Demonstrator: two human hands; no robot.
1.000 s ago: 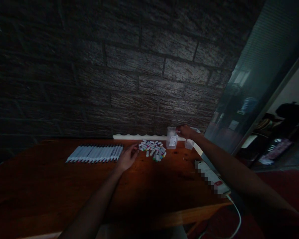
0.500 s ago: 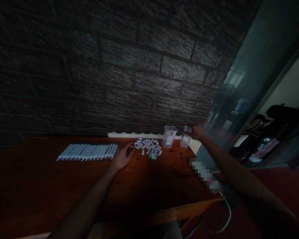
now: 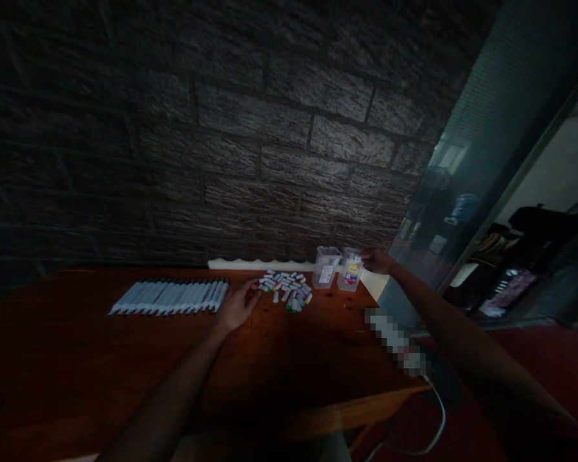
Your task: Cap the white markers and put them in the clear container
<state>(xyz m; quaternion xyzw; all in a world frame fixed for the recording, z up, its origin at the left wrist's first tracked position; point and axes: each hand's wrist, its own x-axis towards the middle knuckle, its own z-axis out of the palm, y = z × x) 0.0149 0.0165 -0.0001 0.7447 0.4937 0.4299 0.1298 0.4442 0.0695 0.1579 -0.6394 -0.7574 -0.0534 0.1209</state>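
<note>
My left hand (image 3: 239,304) rests on the table beside a loose pile of marker caps (image 3: 284,285), its fingers apart and bent, holding nothing that I can see. To its left lies a row of white markers (image 3: 171,297), side by side. My right hand (image 3: 377,261) grips the rim of a clear plastic container (image 3: 349,276) with a coloured label. Upright to the left of this one is a second clear plastic container (image 3: 325,269) with a white label. The two stand close together at the back of the table.
The wooden table (image 3: 270,366) meets a dark brick wall (image 3: 289,173). A white wavy-edged strip (image 3: 260,264) runs along its back. A blurred-out pale object (image 3: 395,340) with a white cable (image 3: 444,410) lies near the right edge. A glass panel (image 3: 443,186) stands to the right.
My right hand has moved slightly left and turned the container it grips, so its coloured label now shows beside the other container. My left hand has hardly moved.
</note>
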